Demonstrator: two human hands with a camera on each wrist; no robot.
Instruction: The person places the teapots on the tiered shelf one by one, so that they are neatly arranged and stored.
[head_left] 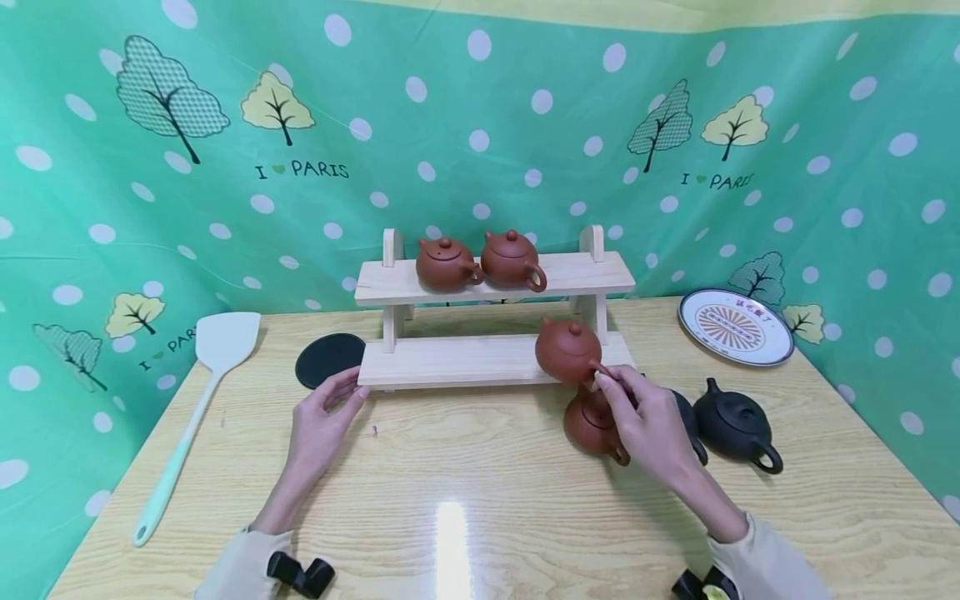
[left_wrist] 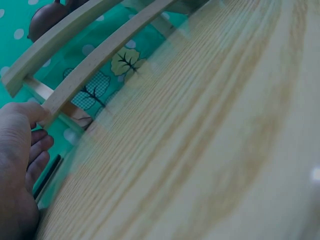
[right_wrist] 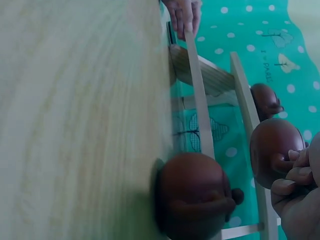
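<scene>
A reddish-brown teapot (head_left: 566, 350) hangs by its handle from my right hand (head_left: 656, 425), whose thumb and fingers pinch the handle. It appears in front of the right end of the two-tier wooden shelf (head_left: 457, 362), above another brown teapot (head_left: 588, 425) standing on the table. My left hand (head_left: 322, 425) grips the left end of the shelf's lower board, its thumb (left_wrist: 30, 112) at the front corner. Two matching brown teapots, one (head_left: 446, 265) left of the other (head_left: 510, 260), sit side by side on the upper board.
Right of my right hand stands a black teapot (head_left: 735, 425), with another dark one (head_left: 686, 421) partly hidden behind the hand. A patterned plate (head_left: 735, 327) lies at the back right. Left of the shelf are a black round disc (head_left: 326, 354) and a pale-green spatula (head_left: 187, 433).
</scene>
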